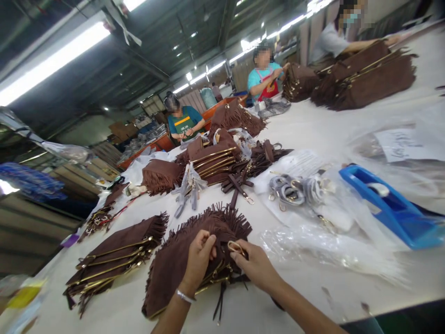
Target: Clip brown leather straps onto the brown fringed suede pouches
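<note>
Left hand (200,254) and right hand (253,263) close together, fingers curled and pinching, forearms angled inward.
</note>
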`<state>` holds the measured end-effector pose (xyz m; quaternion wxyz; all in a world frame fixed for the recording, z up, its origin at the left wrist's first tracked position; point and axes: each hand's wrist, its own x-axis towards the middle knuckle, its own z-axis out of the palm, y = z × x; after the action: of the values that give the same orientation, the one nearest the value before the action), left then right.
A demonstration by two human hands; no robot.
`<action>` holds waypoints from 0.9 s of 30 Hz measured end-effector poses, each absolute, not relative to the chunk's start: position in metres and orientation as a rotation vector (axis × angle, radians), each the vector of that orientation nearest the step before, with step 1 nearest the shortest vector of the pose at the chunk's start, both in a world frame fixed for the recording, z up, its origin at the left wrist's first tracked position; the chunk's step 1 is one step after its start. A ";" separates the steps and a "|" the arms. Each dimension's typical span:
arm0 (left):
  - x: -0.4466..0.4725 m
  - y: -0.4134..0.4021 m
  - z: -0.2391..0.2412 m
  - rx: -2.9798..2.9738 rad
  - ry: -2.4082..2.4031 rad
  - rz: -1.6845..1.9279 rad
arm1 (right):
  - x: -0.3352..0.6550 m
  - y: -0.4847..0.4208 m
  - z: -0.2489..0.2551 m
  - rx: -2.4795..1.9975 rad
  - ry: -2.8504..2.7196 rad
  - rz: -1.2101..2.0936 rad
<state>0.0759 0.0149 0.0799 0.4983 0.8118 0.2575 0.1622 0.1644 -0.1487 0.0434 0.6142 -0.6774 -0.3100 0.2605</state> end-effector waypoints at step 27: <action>0.062 -0.003 0.116 2.482 0.217 0.183 | 0.169 -0.125 0.050 -1.189 -0.372 1.177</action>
<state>0.0620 -0.0028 0.1158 0.3162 0.9426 0.0825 0.0694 0.1693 -0.1246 0.0504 0.6548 -0.5242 -0.1641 0.5192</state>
